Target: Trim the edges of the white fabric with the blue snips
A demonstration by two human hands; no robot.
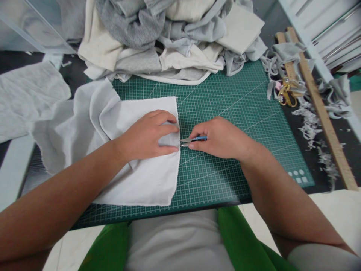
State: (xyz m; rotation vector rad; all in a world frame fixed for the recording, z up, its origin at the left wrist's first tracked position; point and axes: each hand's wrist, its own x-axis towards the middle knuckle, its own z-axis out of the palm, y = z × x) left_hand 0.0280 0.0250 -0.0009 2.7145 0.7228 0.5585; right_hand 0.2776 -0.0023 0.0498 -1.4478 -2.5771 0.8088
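Note:
A white cloth with a frayed right edge lies on the green cutting mat, its grey side folded over in loose creases at the left. My left hand rests on the cloth, fingers and thumb spread, their tips near the right edge. Facing it, my right hand is closed around small blue-handled thread snips. The blades point left and meet the cloth's edge between my left thumb and fingers. Whether they have cut anything there is too small to tell.
A heap of grey and cream fabric covers the back of the mat. To the right lie a wooden ruler, gold-handled scissors and fabric scraps. Another pale grey cloth is at the left, below a clear plastic bin.

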